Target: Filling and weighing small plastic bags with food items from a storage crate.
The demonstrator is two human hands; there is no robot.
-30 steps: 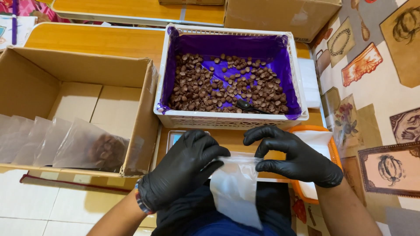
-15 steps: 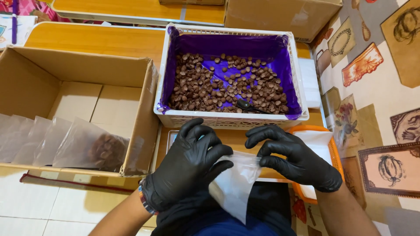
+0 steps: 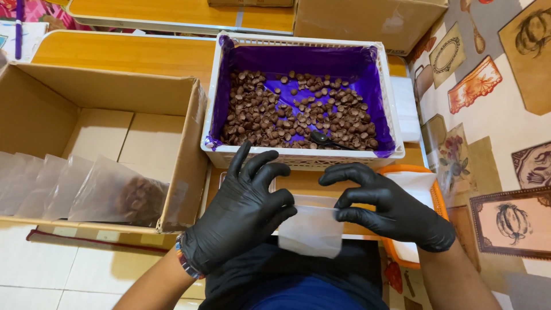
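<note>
A white basket point(image 3: 302, 157) with slotted walls stands on the wooden table point(image 3: 132, 54), lined with purple plastic point(image 3: 321, 60). Small round brown pieces point(image 3: 270, 112) cover most of its floor in a loose layer, with bare purple showing through near the middle. A dark scoop point(image 3: 321, 138) lies among them near the front wall.

To the left sits an open cardboard box point(image 3: 183, 166). Inside, clear bags point(image 3: 63, 186) lean in a row against its near wall; the one at the right end holds a clump of the brown pieces, while the others look flat, their contents unclear. An orange tray point(image 3: 433, 198) lies to the right of the hands with white sheets in it, partly hidden behind the right hand. Another cardboard box point(image 3: 356, 20) stands behind the basket.

Both hands wear black gloves. The left hand point(image 3: 244, 215) pinches the left top corner of a small bag point(image 3: 313, 229) between thumb and fingertips, its other fingers spread upward. The right hand point(image 3: 390, 209) pinches the right top corner the same way. The bag hangs between them, just in front of the basket and over the person's lap. It is small, translucent and whitish, roughly rectangular, with its top edge stretched taut between the two grips and the bottom hanging free. It looks empty.
</note>
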